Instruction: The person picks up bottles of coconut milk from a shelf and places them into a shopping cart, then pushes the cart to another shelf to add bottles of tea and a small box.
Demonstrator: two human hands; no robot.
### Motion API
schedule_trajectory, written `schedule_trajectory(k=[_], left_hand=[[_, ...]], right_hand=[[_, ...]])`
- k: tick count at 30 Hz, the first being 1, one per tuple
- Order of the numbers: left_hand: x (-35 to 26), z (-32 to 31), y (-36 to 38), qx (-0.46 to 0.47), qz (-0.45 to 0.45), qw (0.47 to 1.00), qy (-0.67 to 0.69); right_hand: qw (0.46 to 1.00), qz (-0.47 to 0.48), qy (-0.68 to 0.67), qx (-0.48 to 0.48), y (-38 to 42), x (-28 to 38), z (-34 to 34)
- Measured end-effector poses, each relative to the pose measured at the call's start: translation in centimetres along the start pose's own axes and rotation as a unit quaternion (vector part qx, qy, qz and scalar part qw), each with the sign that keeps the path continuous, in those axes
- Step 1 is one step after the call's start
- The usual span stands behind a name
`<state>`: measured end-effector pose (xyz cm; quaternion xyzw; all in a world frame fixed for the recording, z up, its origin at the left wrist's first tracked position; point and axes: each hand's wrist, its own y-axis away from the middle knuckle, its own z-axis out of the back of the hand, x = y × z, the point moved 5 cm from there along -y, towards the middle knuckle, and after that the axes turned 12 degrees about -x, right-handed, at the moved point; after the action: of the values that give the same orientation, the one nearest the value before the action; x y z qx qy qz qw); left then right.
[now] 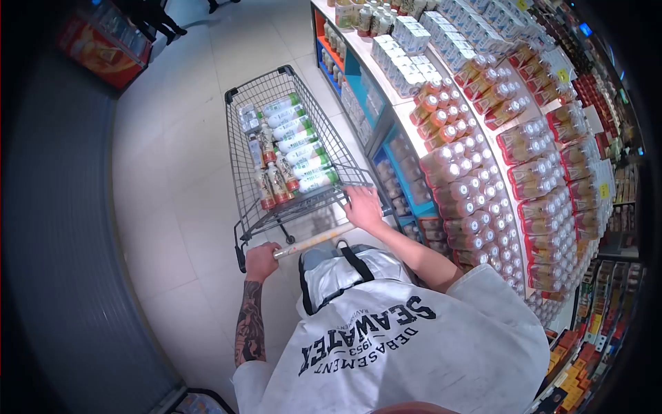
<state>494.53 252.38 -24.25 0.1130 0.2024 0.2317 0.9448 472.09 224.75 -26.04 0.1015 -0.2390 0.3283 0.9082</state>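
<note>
A grey wire shopping cart [321, 103] stands in front of me. My left hand [262, 261] is wrapped around the left end of its pale handle [314, 243]. Further forward, my right hand [363, 207] grips the cart's rear right rim, its fingers curled over the wire. Inside the basket lies a row of white-and-green cylindrical packs [298, 141]. To their left are several bottles with red-and-white labels [276, 181] and a clear-wrapped pack [249, 119]. A silvery white bag with black straps [331, 274] is against my front, below the handle.
A curved display shelf [403, 114] runs along the right, stacked with shrink-wrapped drink bottles [469, 186] and white cartons [407, 58]. At left is a grey ribbed wall [62, 228]. A red display unit [103, 48] and a person's legs [155, 21] are ahead on the tiled floor.
</note>
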Motion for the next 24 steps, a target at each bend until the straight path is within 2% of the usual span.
schedule_trajectory(k=[10,16,18,20,22,23,24], left_hand=[[9.1,5.3,-13.7,0.036,-0.02,0.999,-0.007],[19.1,7.2,-20.8,0.079,-0.042,0.995,-0.052],[23.6,8.1,-24.1,0.062,-0.011,0.986,-0.153],[24.5,8.3,-23.1,0.045,0.036,0.974,-0.22],[22.6,10.6,-26.8,-0.033,0.086,0.958,-0.27],[21.4,10.4,-28.3,-0.024,0.075,0.974,-0.211],[19.8,9.7,-29.8,-0.052,0.04,0.987,-0.15]], right_hand=[[1.0,0.011,0.015,-0.002,-11.9,3.7,-5.4],[0.995,0.009,-0.029,0.098,-19.2,6.5,-10.0],[0.991,0.009,-0.056,0.12,-21.6,7.9,-11.8],[0.988,0.017,-0.083,0.131,-21.2,9.6,-13.1],[0.984,0.028,-0.103,0.14,-23.5,10.8,-13.8],[0.98,0.017,-0.124,0.158,-24.6,11.5,-14.0],[0.973,0.007,-0.144,0.178,-25.6,12.1,-13.7]])
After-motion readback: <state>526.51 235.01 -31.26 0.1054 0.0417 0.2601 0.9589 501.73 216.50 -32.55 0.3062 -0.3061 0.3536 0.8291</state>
